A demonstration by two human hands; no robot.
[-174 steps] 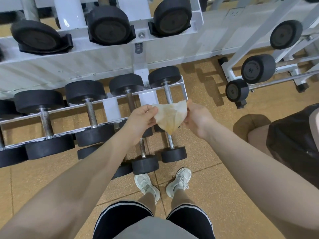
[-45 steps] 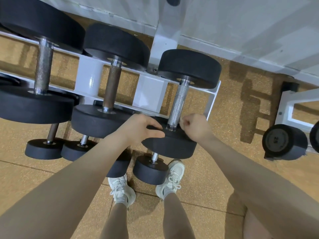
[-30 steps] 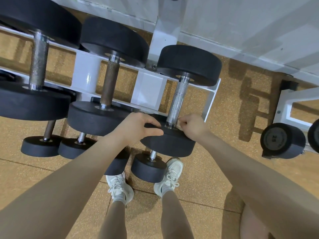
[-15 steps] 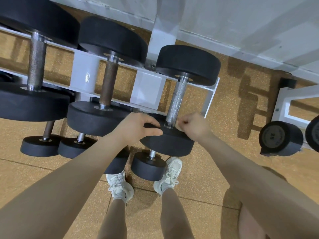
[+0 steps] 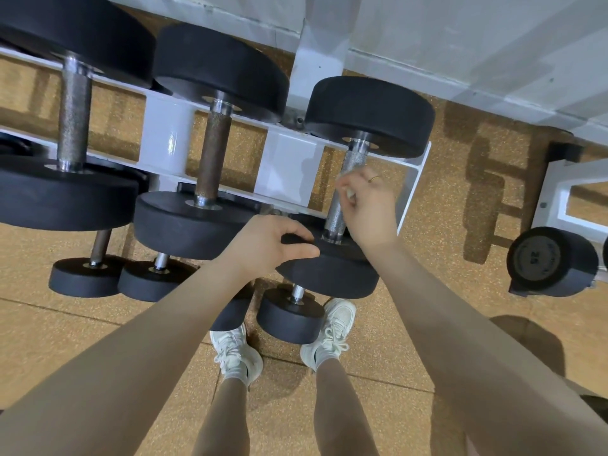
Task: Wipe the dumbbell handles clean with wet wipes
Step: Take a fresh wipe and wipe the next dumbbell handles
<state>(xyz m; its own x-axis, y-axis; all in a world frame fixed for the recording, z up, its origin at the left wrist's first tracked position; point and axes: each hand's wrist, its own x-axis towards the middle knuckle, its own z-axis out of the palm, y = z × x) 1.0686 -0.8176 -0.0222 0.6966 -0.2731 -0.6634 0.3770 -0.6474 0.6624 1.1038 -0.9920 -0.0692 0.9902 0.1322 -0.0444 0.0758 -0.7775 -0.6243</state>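
Observation:
A black dumbbell with a knurled silver handle (image 5: 356, 156) lies on the right end of the white rack (image 5: 289, 159). My right hand (image 5: 370, 205) is curled around the middle of that handle, with a small bit of pale wet wipe (image 5: 350, 195) showing between the fingers. My left hand (image 5: 266, 245) grips the edge of the dumbbell's near black head (image 5: 332, 274). The far head (image 5: 368, 116) rests against the rack's back rail.
Two larger dumbbells lie to the left on the same rack, one with a rusty brown handle (image 5: 212, 156). Smaller dumbbells (image 5: 289, 315) sit on a lower tier just above my white shoes (image 5: 329, 334). Another rack with a dumbbell (image 5: 552, 261) stands at right.
My right hand has slid up the silver handle from its near end to its middle. My left hand stays on the near head.

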